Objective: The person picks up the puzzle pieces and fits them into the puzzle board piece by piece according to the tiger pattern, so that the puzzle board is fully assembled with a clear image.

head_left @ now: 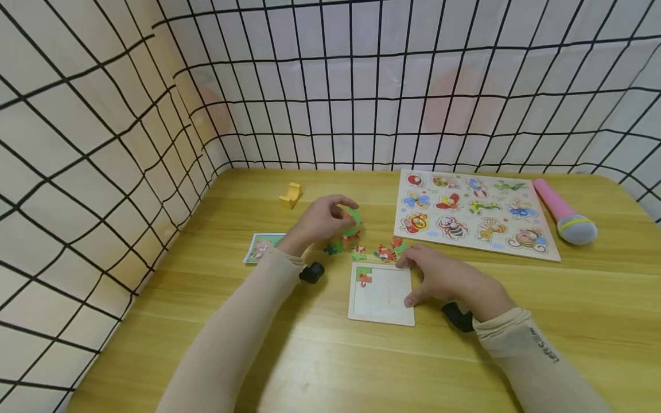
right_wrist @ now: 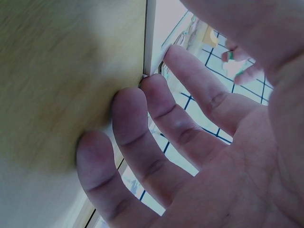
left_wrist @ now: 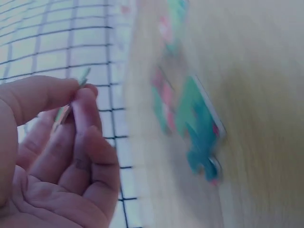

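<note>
My left hand (head_left: 322, 221) pinches a green puzzle piece (head_left: 353, 218) between thumb and fingers, above the loose pieces; in the left wrist view the held piece (left_wrist: 84, 77) shows edge-on. My right hand (head_left: 446, 278) rests along the right side of a square puzzle tray (head_left: 384, 310), thumb on its edge and index fingertip at the upper right corner. The right wrist view shows these fingers (right_wrist: 130, 114) slightly bent and spread, tips at the tray and table. One green-and-red piece (head_left: 364, 275) lies in the tray's upper left corner.
Several loose pieces (head_left: 386, 253) lie just beyond the tray. A picture card (head_left: 263, 246) lies beside my left forearm, with a yellow block (head_left: 291, 195) farther back. An insect puzzle board (head_left: 475, 209) and pink toy microphone (head_left: 563, 209) lie at right. Black netting (head_left: 351, 97) borders the table.
</note>
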